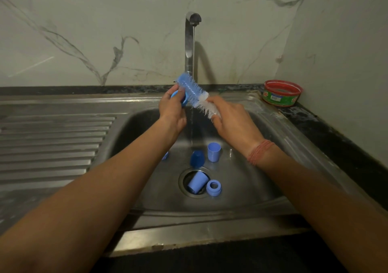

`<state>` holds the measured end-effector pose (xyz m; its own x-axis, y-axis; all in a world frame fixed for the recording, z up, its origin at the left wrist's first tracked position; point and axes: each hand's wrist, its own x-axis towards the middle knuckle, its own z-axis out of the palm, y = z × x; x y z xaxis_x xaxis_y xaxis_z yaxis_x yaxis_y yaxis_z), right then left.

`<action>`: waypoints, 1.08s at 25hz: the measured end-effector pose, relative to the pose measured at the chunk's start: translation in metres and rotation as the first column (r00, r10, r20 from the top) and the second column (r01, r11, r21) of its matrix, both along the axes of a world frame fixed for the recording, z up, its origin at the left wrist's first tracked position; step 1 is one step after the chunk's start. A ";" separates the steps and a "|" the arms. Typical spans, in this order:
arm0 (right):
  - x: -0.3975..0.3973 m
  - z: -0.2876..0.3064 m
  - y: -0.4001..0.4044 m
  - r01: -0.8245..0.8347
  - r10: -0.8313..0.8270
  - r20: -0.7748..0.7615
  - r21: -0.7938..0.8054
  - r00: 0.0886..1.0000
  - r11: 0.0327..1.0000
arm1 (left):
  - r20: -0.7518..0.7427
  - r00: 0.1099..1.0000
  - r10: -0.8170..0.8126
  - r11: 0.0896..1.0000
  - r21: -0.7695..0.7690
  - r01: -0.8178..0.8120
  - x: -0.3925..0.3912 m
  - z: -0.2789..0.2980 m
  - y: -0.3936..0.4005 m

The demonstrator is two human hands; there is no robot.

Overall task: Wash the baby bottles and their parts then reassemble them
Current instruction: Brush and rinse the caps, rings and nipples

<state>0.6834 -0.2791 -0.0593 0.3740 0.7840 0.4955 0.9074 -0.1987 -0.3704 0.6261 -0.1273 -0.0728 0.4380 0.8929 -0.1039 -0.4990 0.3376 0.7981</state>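
Over the steel sink (pixel 273 126), the left hand (pixel 171 113) grips a blue bottle ring (pixel 178 98), fingers curled round its rim. The right hand (pixel 233 119) grasps the white-bristled end of a bottle brush (pixel 194 93), whose blue head slants up and left against the ring, just beside the left fingertips. Water falls from the tap (pixel 190 39) between the hands. Below in the basin lie two blue caps (pixel 213 152), (pixel 197 182), a darker blue piece (pixel 197 157) and another ring (pixel 213 187) by the drain.
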 end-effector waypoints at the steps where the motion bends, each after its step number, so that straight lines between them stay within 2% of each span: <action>1: -0.001 0.000 0.000 0.002 -0.002 0.004 0.005 1.000 1.000 | 0.014 1.000 0.004 1.000 -0.001 -0.004 0.002 0.000 0.001; 5: 0.001 0.001 -0.001 -0.001 0.002 0.033 -0.035 0.999 0.999 | 0.075 0.997 -0.026 0.997 -0.070 0.031 0.002 0.001 0.002; 9: 0.007 0.008 -0.009 -0.020 0.026 0.075 -0.076 0.997 0.997 | 0.031 0.988 0.153 0.988 -0.033 -0.152 -0.004 0.003 0.019; 11: 0.007 0.009 -0.010 -0.033 0.042 0.080 -0.105 0.996 0.994 | -0.014 0.987 0.160 0.986 0.043 -0.160 -0.008 0.002 0.027; 15: 0.007 0.004 -0.007 -0.034 0.040 0.055 -0.103 0.998 0.994 | -0.134 0.985 0.109 0.919 0.391 -0.049 -0.003 0.002 0.014; 17: 0.011 0.004 -0.007 -0.013 0.016 0.041 -0.070 0.999 0.997 | -0.115 0.992 0.053 0.897 0.442 0.004 0.000 0.002 0.009; 19: 0.014 0.004 -0.008 -0.005 0.007 0.061 -0.030 0.998 1.000 | -0.026 0.999 -0.036 0.934 0.355 0.042 0.001 0.000 0.013; 21: 0.014 0.003 -0.007 -0.011 0.012 0.104 -0.006 0.994 1.000 | 0.070 0.990 -0.123 0.975 0.195 0.108 0.003 -0.002 0.018; 23: 0.015 0.002 -0.005 -0.014 0.016 0.151 -0.013 0.988 1.000 | 0.097 0.973 -0.207 0.976 0.084 0.200 0.003 -0.002 0.017; 27: 0.019 0.001 -0.006 -0.006 0.004 0.149 0.011 0.989 1.000 | 0.082 0.957 -0.278 0.959 0.086 0.271 0.001 0.003 0.010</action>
